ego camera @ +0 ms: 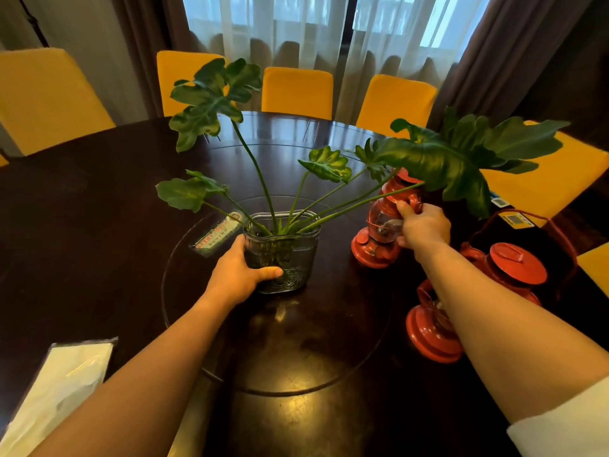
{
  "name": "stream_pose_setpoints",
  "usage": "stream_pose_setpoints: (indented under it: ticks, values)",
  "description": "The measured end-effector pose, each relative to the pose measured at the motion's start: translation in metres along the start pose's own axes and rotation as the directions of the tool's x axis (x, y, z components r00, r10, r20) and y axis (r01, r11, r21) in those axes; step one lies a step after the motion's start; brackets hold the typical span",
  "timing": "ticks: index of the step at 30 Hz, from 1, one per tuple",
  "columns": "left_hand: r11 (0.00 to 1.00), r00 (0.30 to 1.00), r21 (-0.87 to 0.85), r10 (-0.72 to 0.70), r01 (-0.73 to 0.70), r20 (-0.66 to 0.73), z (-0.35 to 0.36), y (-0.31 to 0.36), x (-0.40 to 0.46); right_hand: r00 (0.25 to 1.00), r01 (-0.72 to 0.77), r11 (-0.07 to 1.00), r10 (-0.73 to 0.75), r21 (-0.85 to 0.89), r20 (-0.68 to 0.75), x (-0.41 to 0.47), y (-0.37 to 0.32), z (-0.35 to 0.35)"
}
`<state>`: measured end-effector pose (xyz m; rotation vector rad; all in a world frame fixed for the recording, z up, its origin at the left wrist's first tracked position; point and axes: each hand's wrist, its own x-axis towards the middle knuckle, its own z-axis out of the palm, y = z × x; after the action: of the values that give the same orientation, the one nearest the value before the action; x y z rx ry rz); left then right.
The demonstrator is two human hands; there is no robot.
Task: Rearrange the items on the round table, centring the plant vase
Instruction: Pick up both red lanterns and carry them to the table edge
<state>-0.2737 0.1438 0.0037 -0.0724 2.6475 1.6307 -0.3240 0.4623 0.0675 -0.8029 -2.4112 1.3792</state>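
Left hand (239,275), arm outstretched, wraps the glass plant vase (290,255) on the desk (99,209); right hand (421,227) grips a red lantern (379,232) beside it.

Table placard (216,237) print: illegible.

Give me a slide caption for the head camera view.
Left hand grips the glass plant vase on the round table while the right hand holds a red lantern.
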Motion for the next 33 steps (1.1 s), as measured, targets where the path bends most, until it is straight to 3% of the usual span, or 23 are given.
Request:
stream_pose_setpoints:
  ticks: [7, 12, 21, 33]
  values:
    - [0.995, 0.996, -0.042, -0.086, 0.085, -0.027, 0.006, 0.007, -0.004, 1.000, 0.024, 0.998, -0.024, 0.053, 0.010, -0.005, 0.013, 0.000]
    - [0.992, 0.995, -0.101, -0.079, 0.072, -0.064, 0.011, 0.010, -0.021, 0.998, 0.069, 0.998, -0.069, -0.015, 0.009, -0.032, 0.006, -0.011]
    - [0.976, 0.974, -0.032, -0.218, 0.216, -0.066, -0.003, 0.014, -0.064, 0.996, 0.071, 0.997, -0.072, 0.003, 0.047, -0.084, 0.004, -0.046]
    - [0.964, 0.967, 0.084, -0.256, 0.253, 0.018, 0.003, 0.003, -0.162, 0.984, 0.066, 0.998, -0.064, -0.009, 0.167, -0.184, 0.026, -0.098]
